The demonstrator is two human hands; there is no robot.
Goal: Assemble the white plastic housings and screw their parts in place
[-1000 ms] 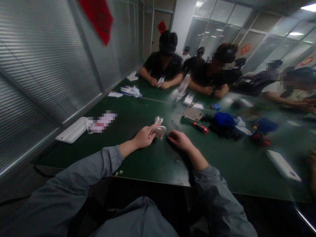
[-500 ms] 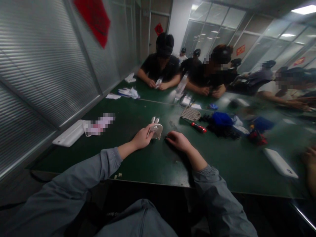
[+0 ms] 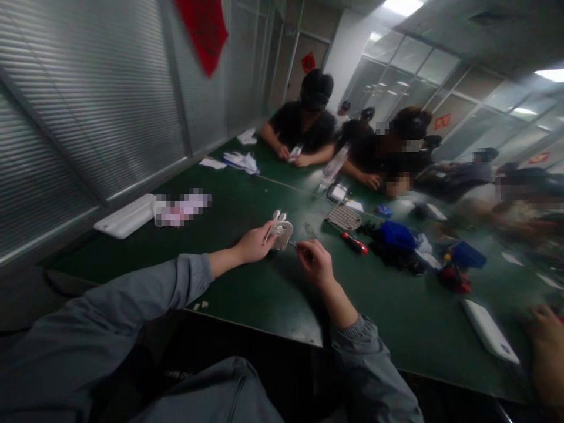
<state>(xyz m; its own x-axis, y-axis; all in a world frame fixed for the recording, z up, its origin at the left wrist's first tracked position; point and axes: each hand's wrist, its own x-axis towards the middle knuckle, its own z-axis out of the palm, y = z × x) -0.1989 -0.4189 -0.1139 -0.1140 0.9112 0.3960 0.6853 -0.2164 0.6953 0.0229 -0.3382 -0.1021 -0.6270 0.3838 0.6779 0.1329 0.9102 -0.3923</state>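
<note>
My left hand [image 3: 254,244] grips a small white plastic part [image 3: 282,233] and holds it just above the green table [image 3: 273,294]. Another small white piece [image 3: 278,215] lies right behind it. My right hand [image 3: 314,264] is lifted off the table, fingers pinched round a thin dark tool [image 3: 298,247] whose tip points at the white part. Both arms wear grey sleeves.
A red-handled screwdriver [image 3: 356,242] and a perforated plate [image 3: 343,217] lie beyond my right hand, with blue and black items [image 3: 396,238] further right. White slabs [image 3: 127,216] [image 3: 489,331] rest at the left and right. Several people work across the table; another person's hand [image 3: 546,352] shows at far right.
My right hand has risen off the table with a thin tool and brought its tip to the white part. The camera has tilted and shifted; my left hand keeps its hold.
</note>
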